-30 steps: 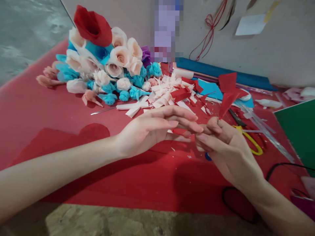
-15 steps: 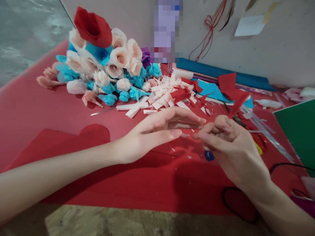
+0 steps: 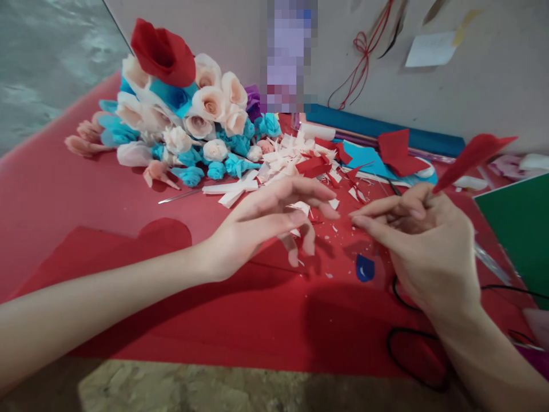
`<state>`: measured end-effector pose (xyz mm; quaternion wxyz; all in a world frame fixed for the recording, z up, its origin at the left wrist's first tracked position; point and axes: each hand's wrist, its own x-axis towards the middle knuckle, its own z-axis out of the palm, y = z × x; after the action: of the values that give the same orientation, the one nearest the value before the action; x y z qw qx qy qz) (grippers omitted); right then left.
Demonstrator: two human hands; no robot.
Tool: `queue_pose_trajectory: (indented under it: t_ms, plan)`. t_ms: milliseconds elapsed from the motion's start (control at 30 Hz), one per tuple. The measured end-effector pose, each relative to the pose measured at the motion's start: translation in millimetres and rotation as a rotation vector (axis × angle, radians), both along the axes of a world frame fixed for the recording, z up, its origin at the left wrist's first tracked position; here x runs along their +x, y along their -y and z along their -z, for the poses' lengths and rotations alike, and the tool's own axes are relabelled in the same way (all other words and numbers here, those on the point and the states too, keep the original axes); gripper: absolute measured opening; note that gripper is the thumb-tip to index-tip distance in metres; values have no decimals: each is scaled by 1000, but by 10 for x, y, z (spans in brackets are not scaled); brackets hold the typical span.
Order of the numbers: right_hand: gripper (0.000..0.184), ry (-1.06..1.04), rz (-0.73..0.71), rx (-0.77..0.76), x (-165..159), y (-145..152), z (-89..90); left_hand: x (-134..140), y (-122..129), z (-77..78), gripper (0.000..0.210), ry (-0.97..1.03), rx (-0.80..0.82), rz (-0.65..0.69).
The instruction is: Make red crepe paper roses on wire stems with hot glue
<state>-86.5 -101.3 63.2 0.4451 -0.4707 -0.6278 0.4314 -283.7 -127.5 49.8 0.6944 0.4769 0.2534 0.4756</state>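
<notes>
The right hand [image 3: 433, 246] grasps a red paper piece [image 3: 467, 161] above the tabletop [image 3: 86, 194], tucked behind its fingertips [image 3: 360, 222], apparently leaving those free; the left hand [image 3: 253, 232] hangs loose, its grip holding nothing

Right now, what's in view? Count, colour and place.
Table: one, red, underneath
Paper flowers: many; cream, blue, pink, purple, one large red; back left
Scraps: many, cream and red, back middle
Metal rod: one, silvery, before flowers
Flat paper: count unclear, red, front left
Cut pieces: several, blue and red, back right
Roll: one, dark blue, along wall
Cord: one, red, wall
Note: one, white, wall
Cable: count unclear, black, front right
Board: one, green, right edge
Small piece: one, dark blue, right of middle
Held paper: one, red, in right hand
Left hand: one, middle, loosely open
Right hand: one, right, gripping held paper
</notes>
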Motion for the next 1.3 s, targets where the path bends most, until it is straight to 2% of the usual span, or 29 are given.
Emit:
queue_pose_trajectory:
  t_ms: [233,300,433,567,767,967,1167,1300]
  plan:
    - [47,95,-57,-21,-45,-1,38,4,-35,-33,26,105,-38,-96]
    - [49,167,-68,-51,-46,-2,41,-1,-45,-43,25,108,1,-215]
    - [49,343,-109,-41,-20,-12,55,-27,-85,-78,26,71,176,-485]
    - [48,462,-103,-15,11,-5,93,-41,-126,-133,27,-6,236,-595]
    - [40,608,-62,98,-17,-15,187,-45,-123,-121,26,-67,259,-547]
    - [28,691,-180,94,6,-52,230,-46,-93,-78,27,-88,298,-511]
    - [32,445,-224,-7,-5,-51,172,-36,-81,-19,29,-148,336,-521]
    - [25,231,-335,-168,-69,16,50,-12,-68,20,30,-394,346,-421]
